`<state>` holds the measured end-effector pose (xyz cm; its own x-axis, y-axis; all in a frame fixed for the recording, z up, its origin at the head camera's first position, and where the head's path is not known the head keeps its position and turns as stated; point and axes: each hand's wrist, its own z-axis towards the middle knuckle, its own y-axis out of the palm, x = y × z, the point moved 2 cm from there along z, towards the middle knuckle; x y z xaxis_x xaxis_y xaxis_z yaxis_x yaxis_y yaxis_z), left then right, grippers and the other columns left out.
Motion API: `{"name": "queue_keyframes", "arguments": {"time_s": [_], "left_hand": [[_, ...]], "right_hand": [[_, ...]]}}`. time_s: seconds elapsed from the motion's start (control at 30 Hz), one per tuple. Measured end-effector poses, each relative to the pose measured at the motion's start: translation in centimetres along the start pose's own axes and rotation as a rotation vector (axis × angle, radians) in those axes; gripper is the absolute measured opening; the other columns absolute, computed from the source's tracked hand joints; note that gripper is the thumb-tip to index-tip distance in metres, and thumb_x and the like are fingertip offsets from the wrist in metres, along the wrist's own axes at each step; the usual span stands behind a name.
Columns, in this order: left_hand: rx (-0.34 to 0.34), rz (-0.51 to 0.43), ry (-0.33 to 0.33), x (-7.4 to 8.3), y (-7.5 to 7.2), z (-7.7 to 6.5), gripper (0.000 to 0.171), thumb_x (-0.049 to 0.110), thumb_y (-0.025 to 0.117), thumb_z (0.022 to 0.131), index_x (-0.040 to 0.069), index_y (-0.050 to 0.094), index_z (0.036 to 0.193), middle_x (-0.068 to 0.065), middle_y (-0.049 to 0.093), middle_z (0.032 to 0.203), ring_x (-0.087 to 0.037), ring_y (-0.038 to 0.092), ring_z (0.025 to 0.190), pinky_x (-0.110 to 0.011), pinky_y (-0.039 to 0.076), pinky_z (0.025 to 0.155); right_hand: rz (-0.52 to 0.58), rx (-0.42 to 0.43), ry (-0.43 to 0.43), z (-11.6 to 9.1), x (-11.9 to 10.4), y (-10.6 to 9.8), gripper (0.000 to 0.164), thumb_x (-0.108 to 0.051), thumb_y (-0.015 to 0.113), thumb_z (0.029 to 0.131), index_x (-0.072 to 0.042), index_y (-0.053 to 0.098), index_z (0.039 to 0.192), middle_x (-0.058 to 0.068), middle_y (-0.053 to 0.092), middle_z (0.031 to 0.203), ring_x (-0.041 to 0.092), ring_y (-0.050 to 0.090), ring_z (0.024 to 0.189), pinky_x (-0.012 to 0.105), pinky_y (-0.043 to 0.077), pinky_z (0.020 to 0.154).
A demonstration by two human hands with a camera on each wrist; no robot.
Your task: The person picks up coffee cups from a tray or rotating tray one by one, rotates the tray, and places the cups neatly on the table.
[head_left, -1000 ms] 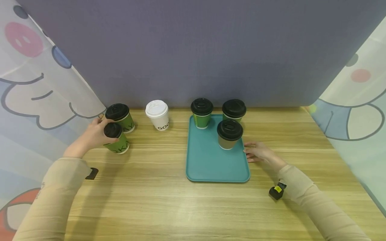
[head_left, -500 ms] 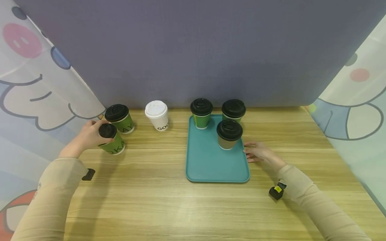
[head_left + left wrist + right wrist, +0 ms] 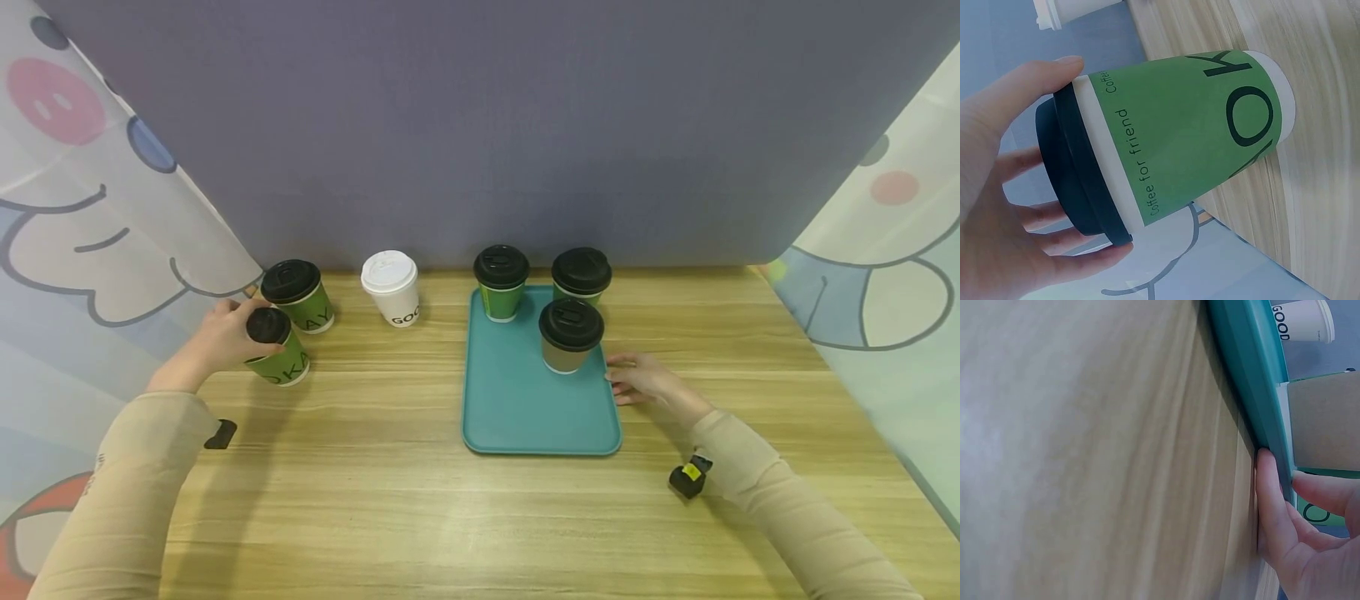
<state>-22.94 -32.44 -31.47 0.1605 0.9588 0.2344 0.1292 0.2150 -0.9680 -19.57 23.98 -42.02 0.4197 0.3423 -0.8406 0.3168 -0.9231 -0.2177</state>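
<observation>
My left hand (image 3: 228,337) grips a green paper coffee cup (image 3: 1191,128) by its black lid (image 3: 1082,169), fingers and thumb spread round the lid's edge. The cup stands at the left of the table, base close to the wood, with dark "OKAY" lettering partly hidden. Just behind it is a second green cup (image 3: 313,310) with a black lid. On the right, my right hand (image 3: 641,379) holds the right rim of a teal tray (image 3: 1260,394), fingertips on either side of the rim. A brown cup (image 3: 564,357) with a black lid stands inside, near that hand.
Two more black-lidded green cups, a left one (image 3: 502,302) and a right one (image 3: 581,292), stand at the tray's far end. Between tray and left cups is a white lidded cup (image 3: 397,302). A grey panel (image 3: 480,133) rises behind the wooden table (image 3: 375,500).
My left hand and its green cup have moved slightly left and toward me, away from the cup behind, then stayed nearly still. My right hand and the tray have not moved.
</observation>
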Motion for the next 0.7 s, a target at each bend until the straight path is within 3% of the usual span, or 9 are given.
{"name": "queue_keyframes", "arguments": {"time_s": [0.37,0.7], "left_hand": [[0.027,-0.006,-0.007,0.3,0.1,0.0,0.085,0.045,0.067,0.072,-0.006,0.029,0.128,-0.042,0.024,0.113,-0.060,0.027,0.100,-0.065,0.030,0.076],[0.116,0.042,-0.034,1.2,0.0,0.0,0.081,0.055,0.048,0.083,-0.009,0.031,0.130,-0.041,0.024,0.122,-0.057,0.026,0.105,-0.066,0.027,0.078]], "right_hand": [[0.008,-0.006,0.001,-0.2,-0.1,0.0,0.052,-0.003,0.045,0.089,0.012,0.021,0.132,0.004,0.057,0.072,0.010,0.057,0.063,0.028,0.051,0.063],[0.013,-0.004,0.000,-0.1,-0.1,0.1,0.052,-0.003,0.046,0.089,0.012,0.021,0.132,0.004,0.057,0.070,0.010,0.058,0.062,0.028,0.052,0.063]]}}
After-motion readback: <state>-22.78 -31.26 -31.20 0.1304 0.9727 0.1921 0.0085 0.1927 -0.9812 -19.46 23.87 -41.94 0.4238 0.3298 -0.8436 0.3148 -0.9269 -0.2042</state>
